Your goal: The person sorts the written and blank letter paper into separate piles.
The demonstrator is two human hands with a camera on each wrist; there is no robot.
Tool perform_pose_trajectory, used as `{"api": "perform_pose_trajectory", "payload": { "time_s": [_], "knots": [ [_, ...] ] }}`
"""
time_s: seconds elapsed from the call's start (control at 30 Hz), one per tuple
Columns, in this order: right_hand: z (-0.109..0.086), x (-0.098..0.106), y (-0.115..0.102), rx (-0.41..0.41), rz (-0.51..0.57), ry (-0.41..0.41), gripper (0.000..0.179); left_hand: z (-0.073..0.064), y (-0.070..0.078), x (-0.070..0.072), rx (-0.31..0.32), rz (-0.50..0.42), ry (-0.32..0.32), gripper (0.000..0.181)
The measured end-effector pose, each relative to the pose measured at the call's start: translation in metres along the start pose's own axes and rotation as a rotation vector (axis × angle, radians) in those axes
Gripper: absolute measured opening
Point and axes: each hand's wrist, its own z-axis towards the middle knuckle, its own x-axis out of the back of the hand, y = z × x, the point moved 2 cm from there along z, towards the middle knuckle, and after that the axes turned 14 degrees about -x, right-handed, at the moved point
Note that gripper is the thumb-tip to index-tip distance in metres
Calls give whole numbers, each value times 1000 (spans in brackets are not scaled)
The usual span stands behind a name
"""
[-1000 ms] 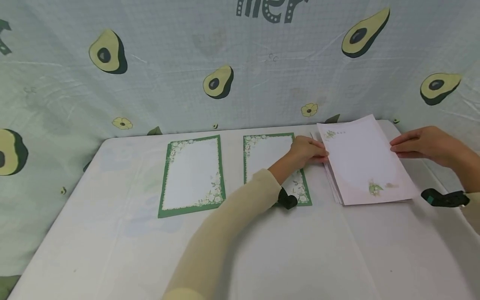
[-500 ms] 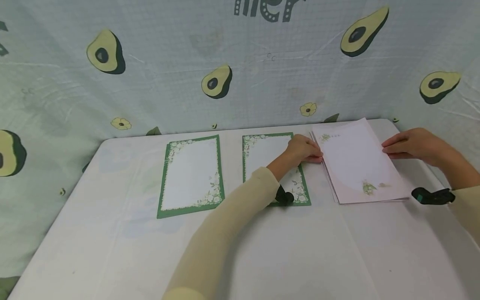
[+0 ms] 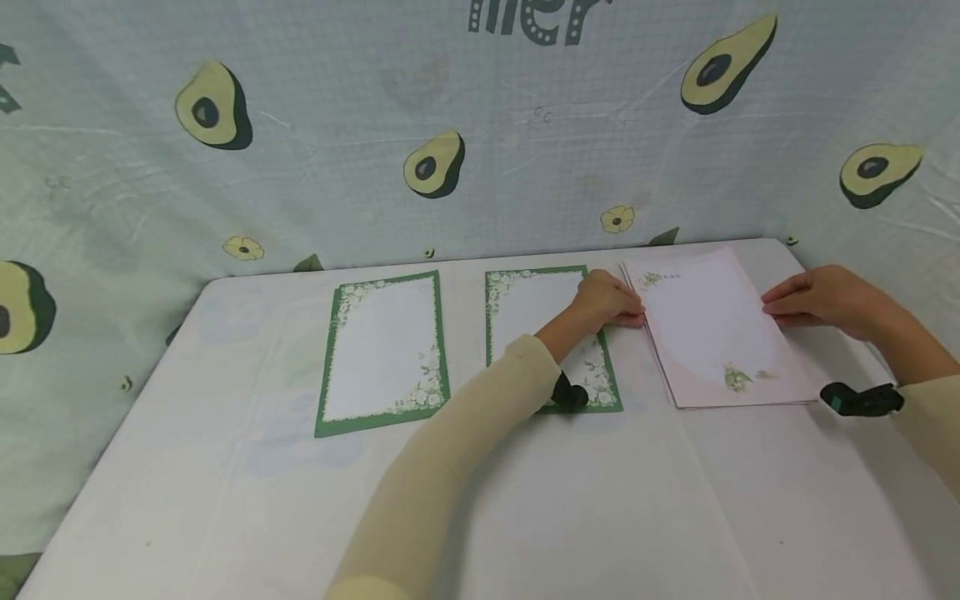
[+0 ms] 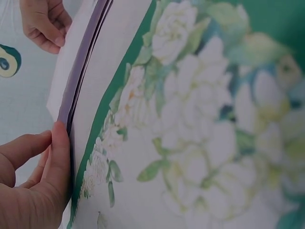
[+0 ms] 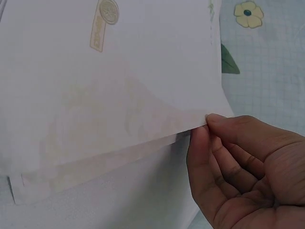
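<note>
A stack of pale pink stationery paper [image 3: 705,333], printed with small green sprigs, lies at the right of the table between both hands. My left hand [image 3: 603,300] pinches the stack's left edge, with thumb and fingertips right at the sheet edges in the left wrist view. On the opposite side, my right hand [image 3: 832,302] pinches the right edge. In the right wrist view its thumb lies on top and a finger underneath, and the top sheet [image 5: 119,95] stands apart from the sheets below. Part of a green-bordered floral sheet [image 3: 525,312] is hidden under the left forearm.
Another green-bordered sheet [image 3: 386,350] lies to the left, with a green edge showing from beneath it. The white-covered table [image 3: 300,517] runs back to a hanging cloth [image 3: 337,100] printed with avocados. Black wrist cameras sit below both wrists.
The pink sheets have moved slightly left and lowered toward the table, their edges closer to lining up. Both hands have shifted a little left with them; the right hand has dropped slightly since.
</note>
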Motion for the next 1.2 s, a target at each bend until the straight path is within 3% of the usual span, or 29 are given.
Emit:
{"api": "perform_pose_trajectory", "payload": {
  "time_s": [0.47,0.8,1.0,1.2],
  "knots": [
    [0,-5,3,-15,19,23,43,-1,0,-1,16,53,-4,9],
    [-2,-6,5,11,-17,45,45,-1,-2,-1,37,73,-49,13],
    [-11,-2,-5,23,-104,184,46,-5,1,8,5,14,-170,12],
    [-26,-5,-29,83,-32,138,43,-16,11,28,-56,40,-247,22]
  ]
}}
